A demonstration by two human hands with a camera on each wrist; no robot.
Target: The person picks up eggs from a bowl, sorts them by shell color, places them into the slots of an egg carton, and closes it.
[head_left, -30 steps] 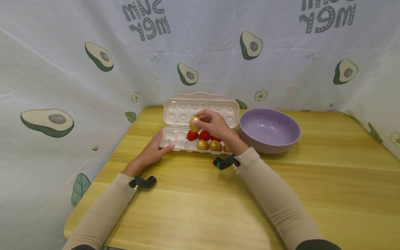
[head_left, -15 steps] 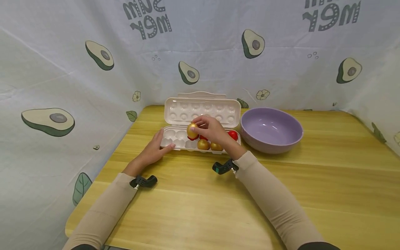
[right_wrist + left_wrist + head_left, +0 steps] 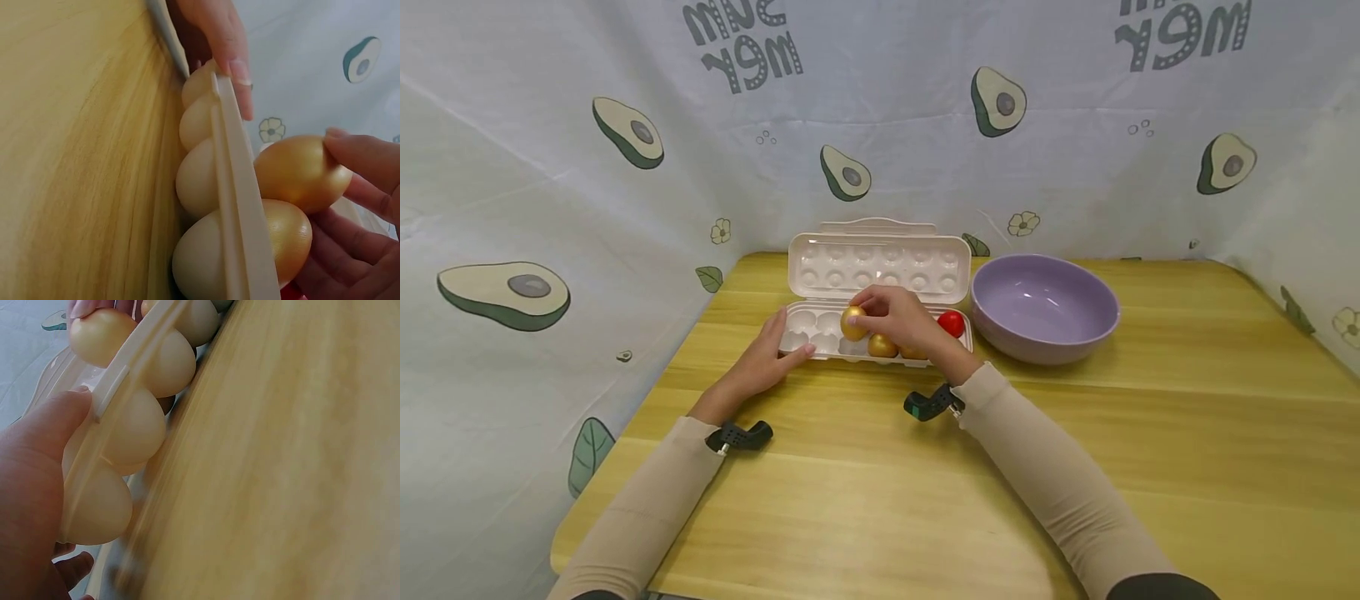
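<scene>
A pale plastic egg carton (image 3: 880, 265) lies open on the table, its lid tipped back. My left hand (image 3: 762, 360) grips the carton's left end, thumb over the front rim (image 3: 109, 384) and other fingers at the side and below. Between thumb and fingers, my right hand (image 3: 898, 317) pinches a golden egg (image 3: 853, 323) just above a front-row cup. To the right of that cup sit golden eggs (image 3: 882, 346) in the front row. A red egg (image 3: 951, 323) shows in the back row near the right end; my right hand hides neighbouring cups.
A purple bowl (image 3: 1049, 348) stands just right of the carton. The wooden table (image 3: 850, 500) extends toward me and to the right. A cloth backdrop (image 3: 925, 167) with avocado prints hangs behind and at the sides. Each wrist wears a black camera mount (image 3: 741, 436).
My right hand has moved the golden egg down and slightly left, from above a red egg in the back row to the front row. My left hand stays on the carton.
</scene>
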